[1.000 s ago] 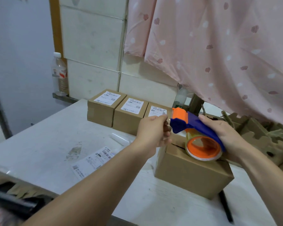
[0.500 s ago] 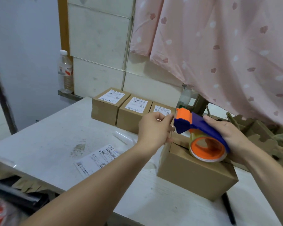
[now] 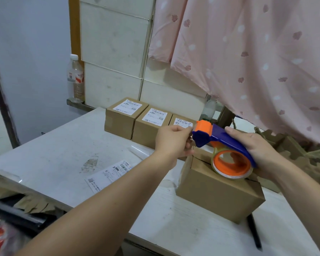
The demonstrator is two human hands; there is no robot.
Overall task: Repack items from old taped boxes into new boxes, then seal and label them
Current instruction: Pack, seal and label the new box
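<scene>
Three labelled boxes [image 3: 151, 124] stand in a row at the back of the table [image 3: 63, 145], and a fourth cardboard box [image 3: 216, 193] sits nearer, under the single tape dispenser [image 3: 224, 143], with no label on it yet. The right hand [image 3: 257, 150] wraps the blue handle while the left hand [image 3: 174, 143] pinches at its orange mouth (tape end too clear to see). One loose shipping label [image 3: 109, 174] lies nearby, so taping and labelling look left to do.

White table [image 3: 67, 163], tiled wall [image 3: 113, 43], pink curtain [image 3: 257, 61]

Tape dispenser [image 3: 227, 145] atop box [image 3: 218, 193] on table [image 3: 63, 154]
</scene>
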